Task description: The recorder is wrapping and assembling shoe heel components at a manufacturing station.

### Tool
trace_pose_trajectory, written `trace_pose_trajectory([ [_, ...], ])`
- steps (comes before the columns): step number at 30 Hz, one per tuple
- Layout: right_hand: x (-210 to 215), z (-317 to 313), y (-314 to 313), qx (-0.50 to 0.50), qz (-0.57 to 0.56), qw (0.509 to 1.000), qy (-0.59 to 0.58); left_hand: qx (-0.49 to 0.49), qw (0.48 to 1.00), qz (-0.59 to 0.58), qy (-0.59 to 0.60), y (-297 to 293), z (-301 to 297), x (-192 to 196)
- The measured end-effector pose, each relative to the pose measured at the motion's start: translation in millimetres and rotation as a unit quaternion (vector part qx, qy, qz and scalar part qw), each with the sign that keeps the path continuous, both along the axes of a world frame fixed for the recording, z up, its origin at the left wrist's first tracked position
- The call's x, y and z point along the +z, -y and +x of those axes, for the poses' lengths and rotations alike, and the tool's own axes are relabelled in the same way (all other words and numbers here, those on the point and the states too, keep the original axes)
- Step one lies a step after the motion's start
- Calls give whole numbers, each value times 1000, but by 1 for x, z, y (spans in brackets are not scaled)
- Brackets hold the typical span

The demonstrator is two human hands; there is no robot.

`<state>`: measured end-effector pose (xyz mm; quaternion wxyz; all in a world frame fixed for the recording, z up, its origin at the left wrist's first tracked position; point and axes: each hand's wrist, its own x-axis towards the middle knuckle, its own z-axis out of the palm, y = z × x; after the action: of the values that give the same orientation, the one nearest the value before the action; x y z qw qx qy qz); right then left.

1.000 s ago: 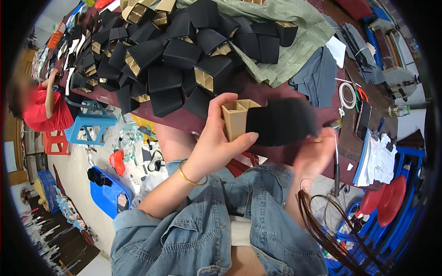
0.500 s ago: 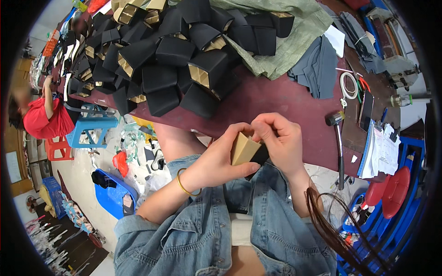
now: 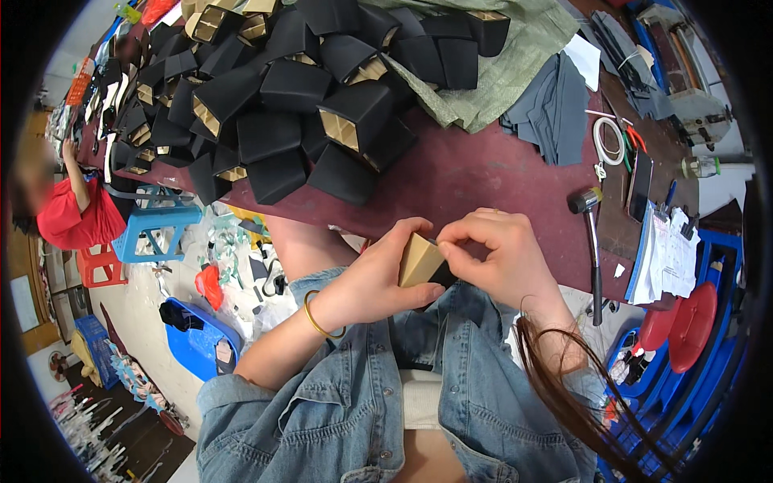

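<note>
My left hand [image 3: 385, 270] is wrapped around a cream block heel [image 3: 419, 262], thumb along its lower side and fingers over the back. A black covering is on the side of the heel nearest my right hand, mostly hidden by the fingers. Thumb and forefinger of my right hand [image 3: 501, 256] pinch at the heel's upper right edge, where the covering lies. Just past my hands, a big pile of black-covered block heels [image 3: 294, 88] fills the far left of the maroon table [image 3: 475, 181]. Their cream, ribbed hollow insides show on several.
A hammer [image 3: 593, 249] lies at the table's right, near a white cord coil [image 3: 608, 141], red-handled pliers [image 3: 636, 138], a phone [image 3: 640, 187] and papers [image 3: 672, 258]. Grey material pieces [image 3: 551, 113] lie beyond. A blue bin [image 3: 197, 338] is on the left floor; a person in red [image 3: 76, 213] sits far left.
My right hand has shifted right and slightly down, its fingers now pinching at the heel's edge. The left hand keeps its hold, and the heel is turned a little.
</note>
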<state>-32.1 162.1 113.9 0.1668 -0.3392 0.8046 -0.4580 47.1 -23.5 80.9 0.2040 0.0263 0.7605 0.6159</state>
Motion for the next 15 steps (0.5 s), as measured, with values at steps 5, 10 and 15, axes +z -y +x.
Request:
trace_pose_trajectory([
  [5, -3, 2, -2, 5, 9, 999, -41, 1, 999, -38, -22, -1, -4, -1],
  [10, -7, 5, 6, 29, 87, 984, -155, 17, 998, -58, -18, -2, -3, -3],
  [15, -12, 2, 1, -33, 11, 997, 64, -8, 997, -55, -46, -2, 0, -8],
])
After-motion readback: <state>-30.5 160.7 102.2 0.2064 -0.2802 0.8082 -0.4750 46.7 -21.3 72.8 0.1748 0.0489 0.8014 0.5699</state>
